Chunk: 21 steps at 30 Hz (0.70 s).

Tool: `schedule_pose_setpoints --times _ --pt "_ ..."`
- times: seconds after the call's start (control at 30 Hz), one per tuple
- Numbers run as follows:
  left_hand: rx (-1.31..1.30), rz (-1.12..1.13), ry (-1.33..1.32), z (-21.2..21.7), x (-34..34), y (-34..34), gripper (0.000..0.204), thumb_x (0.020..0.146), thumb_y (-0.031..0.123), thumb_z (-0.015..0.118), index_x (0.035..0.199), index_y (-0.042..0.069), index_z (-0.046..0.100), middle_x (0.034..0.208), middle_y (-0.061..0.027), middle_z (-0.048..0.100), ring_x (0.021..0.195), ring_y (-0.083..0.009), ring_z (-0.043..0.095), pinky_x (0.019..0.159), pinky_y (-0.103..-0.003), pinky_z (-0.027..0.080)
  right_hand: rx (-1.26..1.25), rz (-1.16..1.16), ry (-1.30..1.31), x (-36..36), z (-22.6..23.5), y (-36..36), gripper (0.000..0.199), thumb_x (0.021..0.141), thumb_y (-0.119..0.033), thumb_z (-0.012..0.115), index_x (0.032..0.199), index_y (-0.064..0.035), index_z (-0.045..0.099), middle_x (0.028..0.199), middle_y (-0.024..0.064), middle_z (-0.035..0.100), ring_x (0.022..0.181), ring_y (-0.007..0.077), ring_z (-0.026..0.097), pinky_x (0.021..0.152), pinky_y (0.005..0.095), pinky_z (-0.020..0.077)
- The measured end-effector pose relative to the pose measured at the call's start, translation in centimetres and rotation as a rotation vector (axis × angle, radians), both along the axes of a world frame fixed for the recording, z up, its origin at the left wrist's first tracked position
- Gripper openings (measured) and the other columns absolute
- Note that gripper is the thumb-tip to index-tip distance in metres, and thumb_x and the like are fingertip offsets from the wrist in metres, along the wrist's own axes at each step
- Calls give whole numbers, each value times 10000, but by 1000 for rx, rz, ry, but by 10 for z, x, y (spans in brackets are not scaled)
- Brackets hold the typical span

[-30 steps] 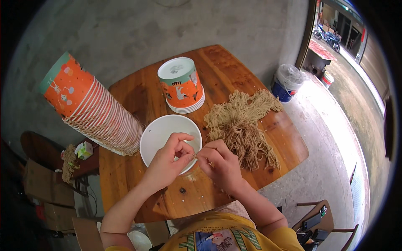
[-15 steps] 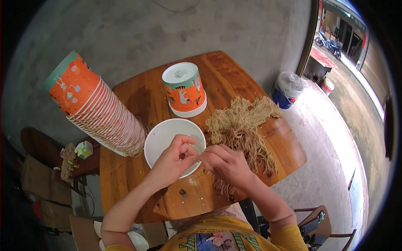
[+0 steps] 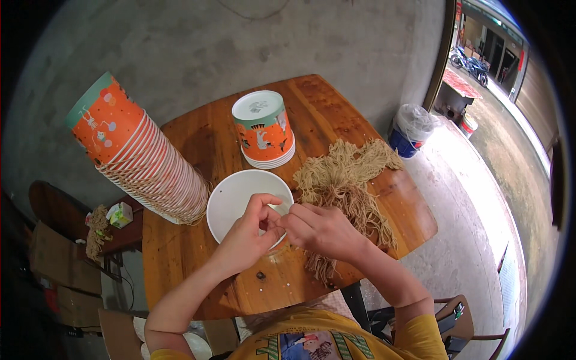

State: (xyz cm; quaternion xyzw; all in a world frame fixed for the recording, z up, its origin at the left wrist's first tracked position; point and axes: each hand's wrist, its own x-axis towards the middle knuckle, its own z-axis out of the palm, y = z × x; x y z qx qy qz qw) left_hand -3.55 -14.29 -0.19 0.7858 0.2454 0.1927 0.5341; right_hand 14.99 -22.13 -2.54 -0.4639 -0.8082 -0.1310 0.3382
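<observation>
Left hand (image 3: 245,235), right hand (image 3: 324,231): fingers curled, tips meeting; cannot tell what they pinch. White bucket (image 3: 231,201), mouth up, beneath fingers, mostly leftward. Tan yarn (image 3: 351,191) just right of fingers; nested bucket stack (image 3: 161,173) farther left, on bench (image 3: 414,210).

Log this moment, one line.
left hand, right hand: close together, grip unclear | white tub: partly beneath hands | yarn bundle: right of tub

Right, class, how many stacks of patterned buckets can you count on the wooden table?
2: a tall stack at the left, and a short stack farther back, beyond the open bucket. Whether others are nested beneath that bucket is hidden.
</observation>
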Motion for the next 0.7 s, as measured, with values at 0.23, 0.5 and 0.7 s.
schedule_pose_setpoints --times 0.23,0.5,0.7 --pt "34 29 -22 -3 -1 -4 409 887 -57 568 1222 60 365 876 -16 532 802 -99 513 785 -261 440 -218 9 408 -12 -4 1 179 752 -93 671 894 -75 563 734 30 549 635 192 610 514 315 482" --pt "69 18 -42 -3 -2 -3 392 880 -35 593 1192 51 371 870 -12 545 797 -79 513 781 -254 437 -1161 148 1277 2 15 -5 205 886 -234 633 961 -46 605 804 -24 621 621 57 545 502 209 401" --pt "23 19 -59 -2 -1 -2 388 885 -25 594 1193 56 374 877 -8 548 792 -71 505 767 -245 430 -888 131 1276 -11 4 -21 120 947 -151 563 979 -42 601 836 -11 625 635 54 554 523 211 425"
